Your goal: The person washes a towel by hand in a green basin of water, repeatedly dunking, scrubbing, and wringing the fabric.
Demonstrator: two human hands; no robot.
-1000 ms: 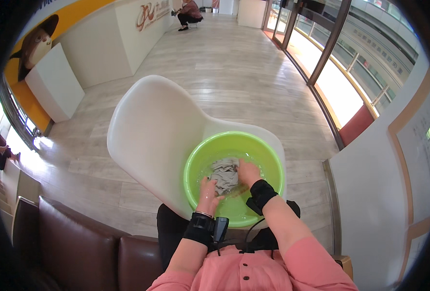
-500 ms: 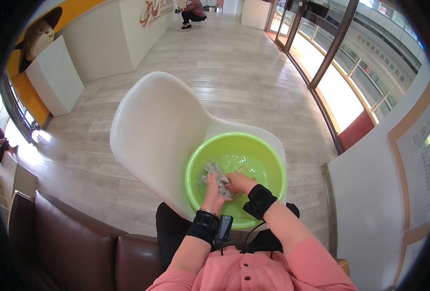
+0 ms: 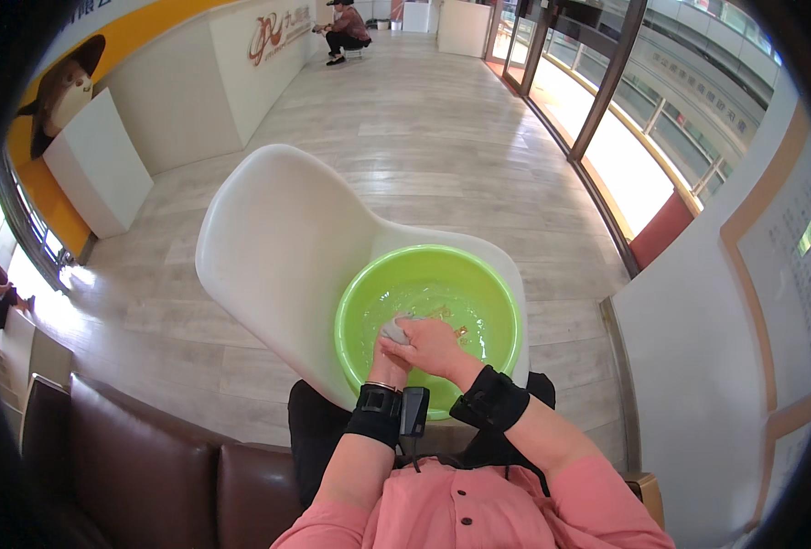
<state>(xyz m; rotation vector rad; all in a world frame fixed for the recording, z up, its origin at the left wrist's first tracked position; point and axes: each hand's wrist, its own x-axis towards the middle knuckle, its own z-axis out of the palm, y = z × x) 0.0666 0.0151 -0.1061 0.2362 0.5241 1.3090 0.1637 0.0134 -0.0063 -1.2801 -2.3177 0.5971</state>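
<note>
A bunched grey cloth [image 3: 394, 330] is squeezed between my two hands, held over the water in a light green basin [image 3: 354, 297]. My left hand [image 3: 390, 366] is closed around it from below, its fingers mostly hidden. Lying across the top, my right hand [image 3: 433, 346] presses on the cloth with curled fingers. Bubbles and small orange-brown bits [image 3: 461, 332] show in the water beyond my hands. The basin stands on the seat of a white moulded chair [image 3: 273, 224].
My knees are close against the chair. A brown leather sofa [image 3: 145, 439] is at the lower left, a white wall panel [image 3: 689, 366] at the right. Farther off are a white counter [image 3: 181, 114], glass doors [image 3: 597, 55] and a seated person [image 3: 346, 32].
The cloth went from loosely spread to a compact wad. My right hand has come over the top of it, and both hands have drawn together. The view has shifted slightly.
</note>
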